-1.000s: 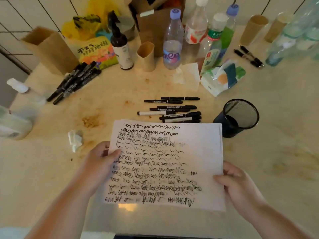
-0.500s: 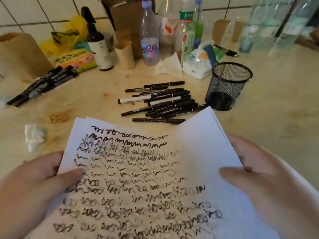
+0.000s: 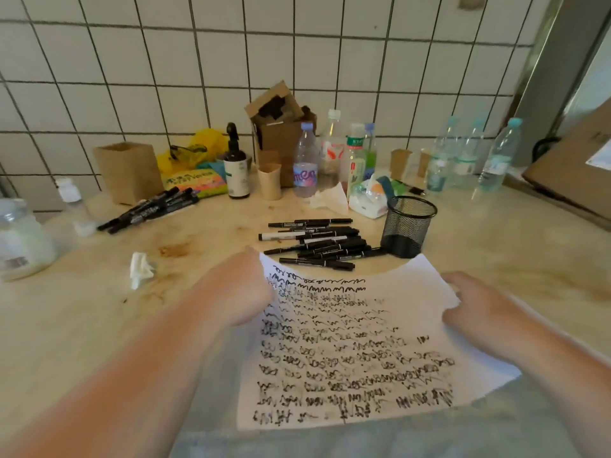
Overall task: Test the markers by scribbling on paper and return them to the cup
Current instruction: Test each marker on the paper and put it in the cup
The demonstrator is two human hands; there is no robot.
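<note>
A white sheet of paper [image 3: 380, 332] covered with rows of black scribbles is held in front of me over the near table edge. My left hand [image 3: 244, 289] grips its upper left corner. My right hand [image 3: 476, 309] holds its right edge, thumb on top. Just beyond the paper lies a pile of several black markers [image 3: 317, 241]. A black mesh cup [image 3: 408, 226] stands upright to the right of that pile. A second heap of black markers [image 3: 152, 208] lies at the far left.
A tiled wall backs the beige table [image 3: 99, 309]. Along it stand a brown paper bag [image 3: 127, 171], a dark pump bottle [image 3: 236, 166], several plastic bottles [image 3: 305, 160], a wipes pack [image 3: 370, 196] and a cardboard box [image 3: 281, 127]. A crumpled tissue [image 3: 140, 269] lies left.
The view has tilted up toward the wall. The paper has moved lower and to the right in view, and my left hand has shifted up to the sheet's top left corner.
</note>
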